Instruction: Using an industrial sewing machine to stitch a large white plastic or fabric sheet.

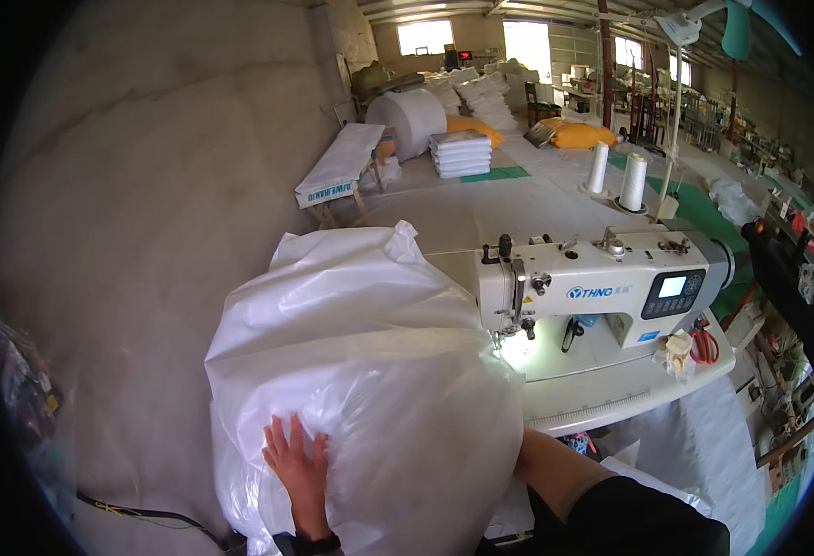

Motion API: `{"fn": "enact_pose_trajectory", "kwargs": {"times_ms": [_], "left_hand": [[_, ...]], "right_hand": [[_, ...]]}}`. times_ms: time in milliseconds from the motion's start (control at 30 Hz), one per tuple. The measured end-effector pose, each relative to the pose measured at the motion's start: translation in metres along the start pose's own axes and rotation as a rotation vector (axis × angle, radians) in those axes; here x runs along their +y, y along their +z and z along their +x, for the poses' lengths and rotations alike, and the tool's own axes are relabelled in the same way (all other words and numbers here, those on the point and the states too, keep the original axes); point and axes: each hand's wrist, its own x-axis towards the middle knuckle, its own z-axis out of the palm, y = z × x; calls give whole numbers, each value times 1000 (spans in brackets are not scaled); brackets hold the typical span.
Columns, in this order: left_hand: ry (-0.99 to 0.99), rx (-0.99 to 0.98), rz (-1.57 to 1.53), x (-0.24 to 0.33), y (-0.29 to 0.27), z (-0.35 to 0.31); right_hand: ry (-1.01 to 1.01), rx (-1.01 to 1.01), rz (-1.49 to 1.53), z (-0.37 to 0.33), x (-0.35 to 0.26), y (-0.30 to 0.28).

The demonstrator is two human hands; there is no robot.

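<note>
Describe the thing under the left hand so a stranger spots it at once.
Find the white sewing machine, right of centre, then move left and slightly down. The big pale mass there is the white plastic sheeting, with the left hand spread on it. Its glossy, creased bulge sets it apart from the neat, flat-layered white stack farther back.

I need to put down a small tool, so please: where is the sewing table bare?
Along the front edge of the table, between the white sheet and the red scissors. Crowded: the right end, with scissors and a pale scrap; the left, under the sheet the left hand touches.
</note>
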Motion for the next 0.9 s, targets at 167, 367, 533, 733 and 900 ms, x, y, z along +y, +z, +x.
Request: {"fn": "enact_pose_trajectory", "kwargs": {"times_ms": [167, 367, 533, 733, 900], "left_hand": [[52, -386, 97, -45, 78, 56], [201, -573, 185, -55, 149, 154], [276, -451, 108, -72, 210, 192], [507, -447, 38, -72, 208, 195], [403, -299, 434, -141, 129, 159]], "right_hand": [[40, 34, -123, 29, 3, -2], [52, 45, -190, 61, 1, 5], [-2, -9, -189, 69, -4, 22], [-155, -173, 132, 27, -8, -8], [-376, -757, 194, -113, 23, 10]]}}
